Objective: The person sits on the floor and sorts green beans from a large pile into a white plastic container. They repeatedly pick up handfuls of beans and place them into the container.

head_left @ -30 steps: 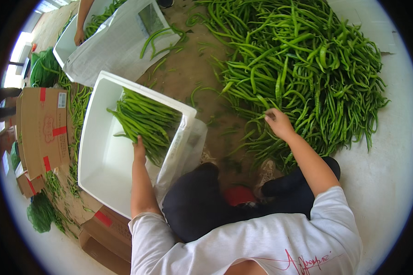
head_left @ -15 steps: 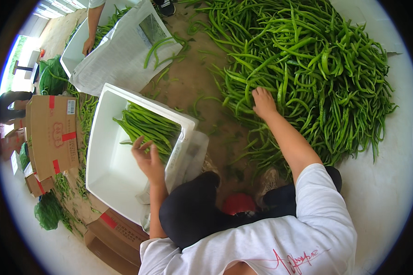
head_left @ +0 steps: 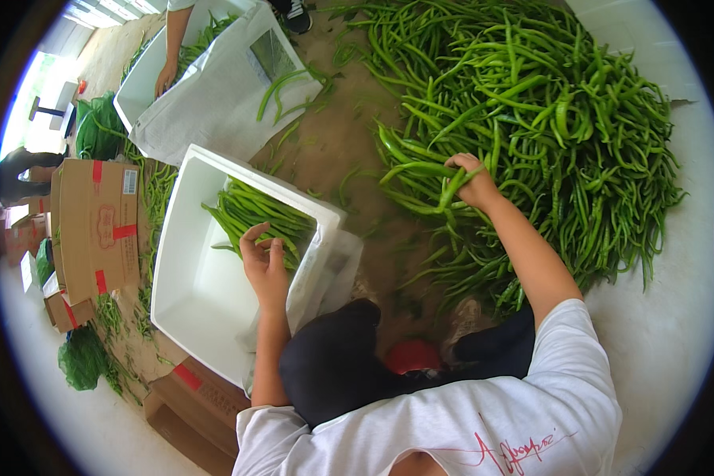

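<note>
A big heap of long green chili peppers (head_left: 547, 119) covers the floor on the right. At its left edge my right hand (head_left: 476, 184) is closed round a few green chili peppers (head_left: 424, 170), whose ends stick out to the left. My left hand (head_left: 263, 262) hovers at the right side of a white foam box (head_left: 184, 274), fingers apart with nothing between them. Beneath it, a layer of green chili peppers (head_left: 258, 208) lies side by side in the box's far right part. The box's near part shows a bare white bottom.
Beyond my box, another person's hand (head_left: 165, 79) reaches into a second white box (head_left: 127, 103) partly draped with a white sheet (head_left: 206, 99). Cardboard boxes (head_left: 99, 226) and green net bags (head_left: 83, 361) stand at the left. A red round thing (head_left: 412, 355) lies between my legs.
My right hand has closed on a few chili peppers and lifted them slightly from the heap's edge. My left hand has shifted a little to the right, its fingers bending more.
</note>
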The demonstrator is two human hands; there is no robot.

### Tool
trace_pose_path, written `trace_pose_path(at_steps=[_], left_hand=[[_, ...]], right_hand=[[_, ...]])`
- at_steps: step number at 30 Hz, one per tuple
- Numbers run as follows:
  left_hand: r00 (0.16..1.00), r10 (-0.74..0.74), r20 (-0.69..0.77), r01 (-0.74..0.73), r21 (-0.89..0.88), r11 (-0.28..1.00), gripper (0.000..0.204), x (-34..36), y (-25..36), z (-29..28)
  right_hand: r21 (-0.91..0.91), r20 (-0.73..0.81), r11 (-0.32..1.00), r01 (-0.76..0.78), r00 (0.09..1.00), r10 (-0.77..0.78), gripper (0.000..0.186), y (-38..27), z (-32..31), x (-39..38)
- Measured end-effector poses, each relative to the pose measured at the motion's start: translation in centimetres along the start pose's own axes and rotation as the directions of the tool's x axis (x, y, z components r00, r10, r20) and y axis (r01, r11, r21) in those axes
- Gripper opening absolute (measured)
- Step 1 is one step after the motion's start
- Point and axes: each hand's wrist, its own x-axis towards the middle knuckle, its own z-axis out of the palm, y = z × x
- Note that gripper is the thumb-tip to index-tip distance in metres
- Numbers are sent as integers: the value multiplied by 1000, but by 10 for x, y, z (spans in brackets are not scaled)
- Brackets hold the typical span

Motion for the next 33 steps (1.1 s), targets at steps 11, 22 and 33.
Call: trace_pose_path(at_steps=[11,22,33], left_hand=[[545,168,821,-478,140,867,29,-8,158,69],[429,645,633,-744,-157,650,41,-108,224,146],[555,297,777,-203,-220,954,40,-171,221,153]], right_hand=[[629,-421,772,93,876,238,24,-72,-157,-71],[766,-597,493,412,740,310,27,-157,-259,-145],[988,-104,154,29,858,503,24,-183,-185,-174]])
